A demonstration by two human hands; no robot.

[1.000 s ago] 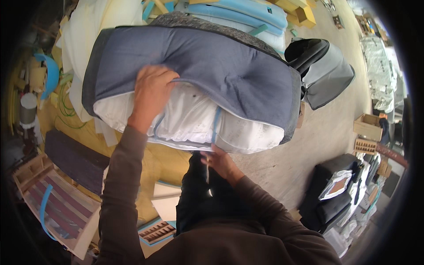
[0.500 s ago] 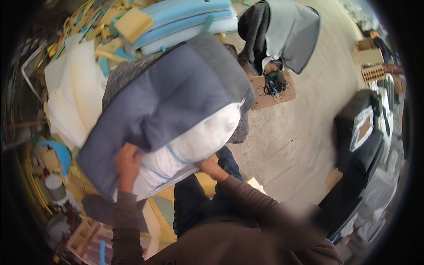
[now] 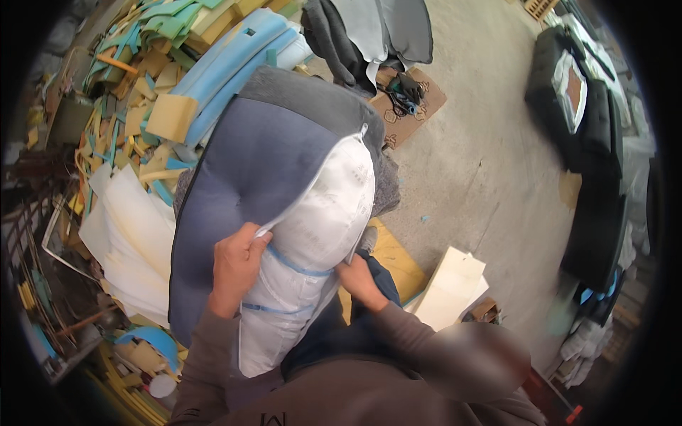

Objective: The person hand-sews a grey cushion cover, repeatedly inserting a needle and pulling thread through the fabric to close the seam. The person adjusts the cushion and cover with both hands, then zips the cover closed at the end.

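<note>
A large cushion stands on end against my lap: a blue-grey fabric cover (image 3: 241, 170) with an open zip edge, and a white plastic-wrapped filling (image 3: 320, 220) bulging out of it. My left hand (image 3: 234, 266) grips the cover's zip edge where it meets the filling. My right hand (image 3: 359, 278) holds the cover's other edge under the filling, close to my knee. Blue tape bands cross the white filling.
A heap of yellow, blue and white foam offcuts (image 3: 156, 92) lies to the left. Grey seat covers (image 3: 376, 28) and cardboard (image 3: 412, 106) sit ahead on the concrete floor. Black cushions (image 3: 582, 106) line the right. Pale boards (image 3: 451, 287) lie by my right knee.
The cushion has turned from lying across in front of me to standing nearly upright. The view swung left. Both hands shifted along the open zip edge and more white filling shows.
</note>
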